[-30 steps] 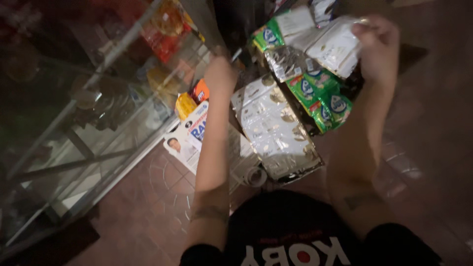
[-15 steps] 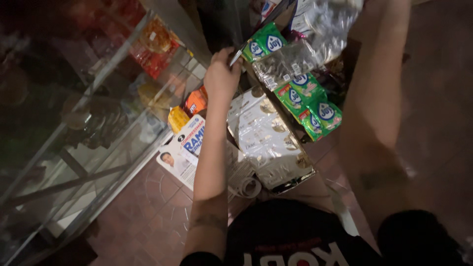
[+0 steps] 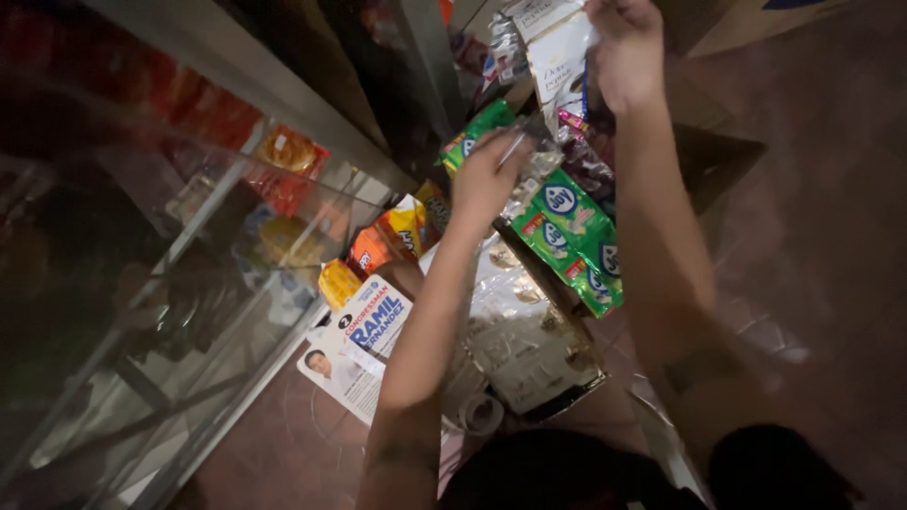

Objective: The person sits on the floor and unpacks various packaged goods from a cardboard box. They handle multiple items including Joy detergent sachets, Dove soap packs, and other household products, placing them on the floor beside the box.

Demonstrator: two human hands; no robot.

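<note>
Leftmost stands a glass display case [image 3: 189, 283] with metal-framed shelves, dim snack packets showing through its panes. Just beside its lower corner, orange and yellow packets [image 3: 387, 241] stand on the tiled floor [image 3: 283, 434], and a printed leaflet [image 3: 354, 345] lies flat below them, partly under the person's left forearm. Further right, a strip of white-and-gold sachets [image 3: 529, 345] lies on the floor, with a roll of clear tape [image 3: 484, 413] touching its near edge. The left hand [image 3: 487, 175] is raised above these, its grip closed on a thin, pale, stick-like tool [image 3: 513, 148] that pokes out from between the fingers; what kind of tool it is cannot be told. The tool's tip points up and right, against a clear plastic edge of the hanging sachets. Just right of that hand, a strip of green sachets [image 3: 572, 236] hangs down at a slant, well below the other hand. At the top right, the right hand [image 3: 624, 47] is lifted high, its grip pinched shut on the upper end of a white sachet strip [image 3: 559, 57], which hangs just left of and under the fingers. Behind the right arm sits a brown cardboard box [image 3: 718, 156].
</note>
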